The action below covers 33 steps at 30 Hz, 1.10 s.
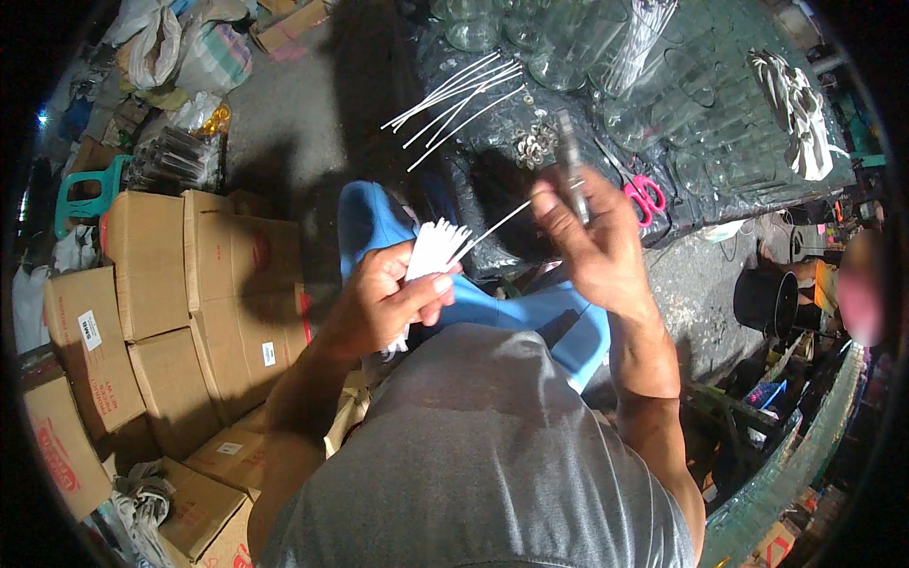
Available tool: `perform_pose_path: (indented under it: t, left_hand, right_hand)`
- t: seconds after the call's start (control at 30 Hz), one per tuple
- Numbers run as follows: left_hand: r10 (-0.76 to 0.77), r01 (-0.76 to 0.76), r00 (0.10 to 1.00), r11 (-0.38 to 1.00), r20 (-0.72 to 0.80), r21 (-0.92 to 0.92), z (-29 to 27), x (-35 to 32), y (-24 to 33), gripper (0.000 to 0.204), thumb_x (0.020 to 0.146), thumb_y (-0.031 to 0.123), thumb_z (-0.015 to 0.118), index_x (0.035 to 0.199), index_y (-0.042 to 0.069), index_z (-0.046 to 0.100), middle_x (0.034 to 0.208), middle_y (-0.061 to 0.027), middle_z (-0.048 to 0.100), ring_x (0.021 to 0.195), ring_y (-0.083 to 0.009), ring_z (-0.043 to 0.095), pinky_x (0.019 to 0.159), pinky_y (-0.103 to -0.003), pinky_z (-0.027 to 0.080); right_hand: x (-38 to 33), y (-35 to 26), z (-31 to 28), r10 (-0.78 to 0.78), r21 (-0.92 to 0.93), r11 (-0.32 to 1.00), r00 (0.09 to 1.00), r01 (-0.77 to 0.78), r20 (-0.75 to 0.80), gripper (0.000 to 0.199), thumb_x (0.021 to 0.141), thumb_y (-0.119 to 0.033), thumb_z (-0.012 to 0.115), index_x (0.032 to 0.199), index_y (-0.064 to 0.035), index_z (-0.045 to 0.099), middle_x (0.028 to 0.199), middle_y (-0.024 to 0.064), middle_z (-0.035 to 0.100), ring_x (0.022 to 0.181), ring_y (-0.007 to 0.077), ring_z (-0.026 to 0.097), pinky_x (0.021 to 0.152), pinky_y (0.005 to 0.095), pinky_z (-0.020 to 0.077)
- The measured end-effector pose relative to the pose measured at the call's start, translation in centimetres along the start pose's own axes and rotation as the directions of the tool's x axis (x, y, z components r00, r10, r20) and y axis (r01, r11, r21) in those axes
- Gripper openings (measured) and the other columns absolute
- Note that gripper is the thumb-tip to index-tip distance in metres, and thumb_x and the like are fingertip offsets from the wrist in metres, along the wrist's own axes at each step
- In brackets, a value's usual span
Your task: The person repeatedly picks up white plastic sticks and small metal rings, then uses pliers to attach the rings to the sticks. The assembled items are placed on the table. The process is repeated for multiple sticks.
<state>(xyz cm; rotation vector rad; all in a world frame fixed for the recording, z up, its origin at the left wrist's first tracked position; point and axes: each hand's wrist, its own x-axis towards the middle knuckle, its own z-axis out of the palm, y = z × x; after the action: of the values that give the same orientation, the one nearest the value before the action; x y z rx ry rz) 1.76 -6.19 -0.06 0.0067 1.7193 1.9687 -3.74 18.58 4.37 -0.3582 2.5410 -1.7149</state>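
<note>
A bundle of white strands stands in the left hand, whose fingers wrap it, thumb across the front, tips fanned upward. At 3 o'clock from the bundle, the right hand pinches one white strand between thumb and forefinger; a slim grey tool, too blurred to identify, lies in the same hand. At 12 o'clock, loose strands rest on black plastic; between 2 and 3 o'clock, pink-handled scissors. At 9 o'clock, stacked cartons bear red print and white labels with dark lettering.
</note>
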Motion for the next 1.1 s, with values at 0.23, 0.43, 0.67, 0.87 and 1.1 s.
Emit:
perform_pose_path:
  t: [0.23,0.43,0.67,0.87,1.1]
  left_hand:
    - [-0.050,0.107,0.969,0.967,-0.240,0.232,-8.2,-2.7,-2.9,0.018,0.091,0.017,0.069,0.102,0.003,0.069,0.076,-0.0001,0.063,0.059,-0.0055,0.053,0.054,-0.023,0.043]
    - [0.494,-0.332,0.826,0.816,-0.271,0.474,-0.2,1.0,3.3,0.015,0.086,0.013,0.076,0.095,0.001,0.072,0.082,-0.0039,0.071,0.071,-0.0080,0.063,0.064,-0.025,0.051]
    - [0.350,-0.293,0.930,0.891,-0.114,0.346,2.5,3.2,4.4,0.013,0.092,0.010,0.072,0.097,-0.001,0.071,0.082,-0.0044,0.071,0.075,-0.0055,0.061,0.064,-0.023,0.049]
    - [0.316,-0.319,0.944,0.948,-0.097,-0.007,2.9,3.3,3.7,0.011,0.095,0.008,0.068,0.097,-0.003,0.071,0.085,-0.0054,0.073,0.072,-0.0059,0.060,0.062,-0.023,0.048]
    - [0.239,-0.246,0.964,0.968,-0.117,-0.050,1.9,3.3,2.5,0.011,0.093,0.004,0.070,0.100,-0.006,0.070,0.091,-0.0110,0.074,0.078,-0.0122,0.068,0.069,-0.024,0.054]
  right_hand:
    - [0.5,0.8,-2.3,0.046,0.123,0.992,0.994,-0.034,-0.100,0.012,0.098,-0.014,0.064,0.101,-0.0020,0.063,0.081,-0.0022,0.055,0.078,0.0080,0.049,0.070,0.0268,0.0419]
    - [-0.2,-0.2,0.8,-0.036,0.040,0.999,0.994,0.032,0.107,0.013,0.097,-0.014,0.065,0.099,-0.0009,0.063,0.075,0.0063,0.059,0.071,0.0112,0.052,0.064,0.0311,0.0440]
    - [-0.4,0.1,2.2,-0.007,0.273,0.962,0.996,-0.017,0.086,0.011,0.097,-0.011,0.066,0.099,0.0002,0.064,0.080,0.0057,0.065,0.071,0.0112,0.057,0.066,0.0292,0.0477]
    - [-0.1,1.9,3.3,0.037,0.634,0.770,0.997,-0.070,0.066,0.008,0.098,-0.005,0.063,0.100,0.0034,0.064,0.085,0.0072,0.067,0.073,0.0113,0.062,0.069,0.0262,0.0529]
    - [-0.1,2.2,4.0,0.082,0.639,0.759,0.992,-0.126,0.099,0.009,0.098,-0.004,0.064,0.102,0.0039,0.065,0.084,0.0064,0.068,0.074,0.0110,0.063,0.069,0.0257,0.0536]
